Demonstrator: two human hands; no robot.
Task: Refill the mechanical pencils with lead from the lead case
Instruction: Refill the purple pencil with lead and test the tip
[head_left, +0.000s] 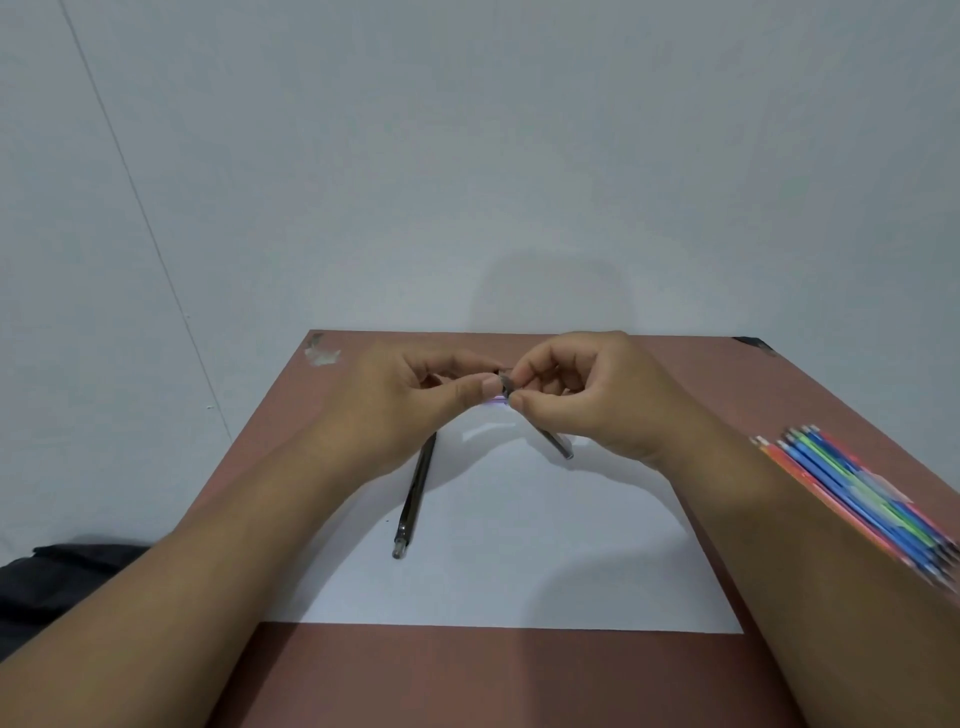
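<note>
Hands (511, 395) mid-table over paper (498, 561), pencil bundle (862, 499) at right edge.

Soft, even light is falling from above and slightly behind, casting a faint head shadow on the wall (545, 280) and arm shadows across the white paper (519, 545). Wide-angle distortion is bending the desk (467, 675) edges. The colored pencils (872, 499) at the right are blurring; fingertips are looking soft.

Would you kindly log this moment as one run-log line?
left hand: pinching small dark piece | right hand: holding dark pencil | second pencil: on white paper | coloured pencils: right edge
</note>
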